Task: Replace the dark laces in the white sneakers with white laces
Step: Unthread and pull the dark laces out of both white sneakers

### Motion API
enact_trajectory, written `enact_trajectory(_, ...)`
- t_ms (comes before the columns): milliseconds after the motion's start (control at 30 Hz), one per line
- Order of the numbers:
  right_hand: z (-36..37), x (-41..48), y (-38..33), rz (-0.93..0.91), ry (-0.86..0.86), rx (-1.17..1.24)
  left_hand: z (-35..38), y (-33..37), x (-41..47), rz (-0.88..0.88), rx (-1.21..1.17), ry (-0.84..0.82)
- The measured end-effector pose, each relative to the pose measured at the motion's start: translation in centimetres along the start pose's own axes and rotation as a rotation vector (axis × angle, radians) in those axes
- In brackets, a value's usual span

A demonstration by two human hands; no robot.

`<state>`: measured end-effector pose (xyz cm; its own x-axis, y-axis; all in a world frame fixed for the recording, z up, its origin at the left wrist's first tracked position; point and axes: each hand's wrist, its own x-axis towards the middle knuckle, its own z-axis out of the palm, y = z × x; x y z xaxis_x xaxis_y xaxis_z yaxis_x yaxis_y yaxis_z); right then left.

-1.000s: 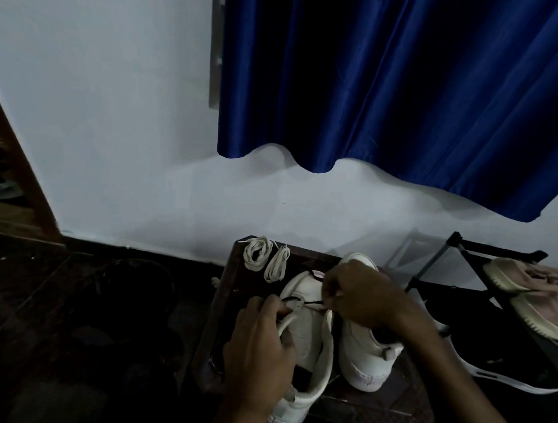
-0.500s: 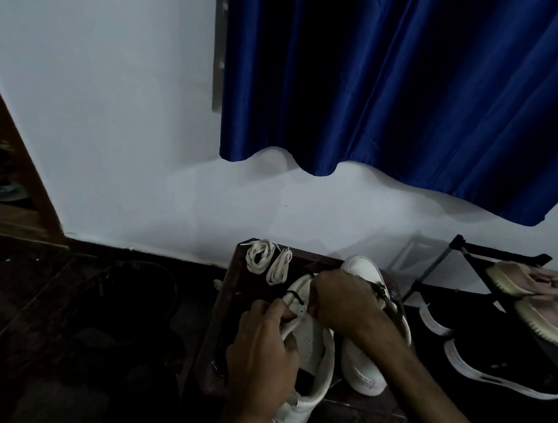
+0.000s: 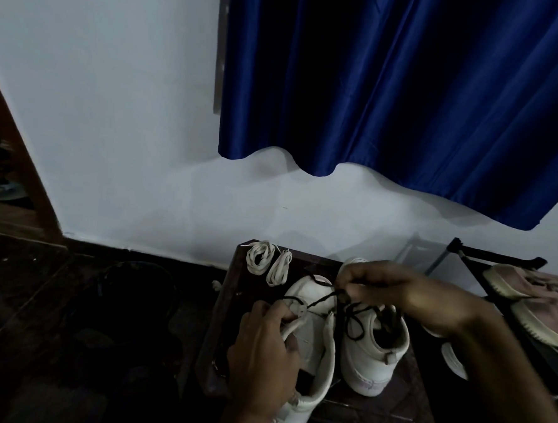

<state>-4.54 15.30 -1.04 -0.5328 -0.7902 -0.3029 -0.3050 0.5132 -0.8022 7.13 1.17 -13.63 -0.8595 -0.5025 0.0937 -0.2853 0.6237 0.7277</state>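
Two white sneakers stand side by side on a dark wooden stool (image 3: 385, 420). My left hand (image 3: 264, 347) grips the lace flap of the left sneaker (image 3: 311, 354). My right hand (image 3: 380, 291) pinches a dark lace (image 3: 323, 297) that runs taut from the left sneaker's eyelets. A loose loop of dark lace (image 3: 354, 324) hangs over the right sneaker (image 3: 372, 351). Two coiled white laces (image 3: 268, 261) lie at the stool's far left corner, apart from both hands.
A white wall and a blue curtain (image 3: 393, 87) rise behind the stool. A black shoe rack (image 3: 497, 257) with pale pink shoes (image 3: 534, 292) stands at the right. The dark floor lies to the left, with a wooden door frame (image 3: 21, 176) at the far left.
My right hand has moved up and to the right, drawing the dark lace out of the left sneaker; a loop of it now hangs over the right sneaker. My left hand keeps its grip.
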Motion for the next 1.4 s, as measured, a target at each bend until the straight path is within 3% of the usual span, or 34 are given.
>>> enact_trajectory(100,-2.0,-1.4,0.3,0.058,0.067,-0.210,0.0,0.0,0.0,0.005,0.011,-0.008)
enact_trajectory(167,-1.9,-0.2,0.8,0.150,0.201,-0.458,0.0,0.1,0.0,0.002,0.006,-0.004)
enact_trajectory(233,-0.4,1.9,1.0,0.174,0.303,-0.552,0.0,0.2,0.0,-0.004,0.004,-0.006)
enact_trajectory(400,4.7,6.6,2.3,0.262,0.166,-0.807,-0.1,0.1,0.0,0.005,0.020,-0.027)
enact_trajectory(733,6.3,6.5,2.0,0.300,0.286,-1.011,0.3,-0.3,0.1,0.015,0.000,-0.004)
enact_trajectory(967,5.4,6.2,1.9,0.295,0.203,-0.987,0.3,-0.3,0.0,0.011,-0.023,0.013)
enact_trajectory(1200,-1.8,-1.8,0.2,-0.060,0.094,0.094,0.2,-0.3,0.0,0.016,-0.032,0.012)
enact_trajectory(1267,-2.5,-2.1,0.6,-0.012,0.107,0.007,0.1,-0.3,0.0,0.015,-0.033,0.010)
enact_trajectory(1400,0.0,1.4,1.3,0.197,0.352,-0.536,0.0,-0.1,-0.1,-0.014,-0.050,0.008)
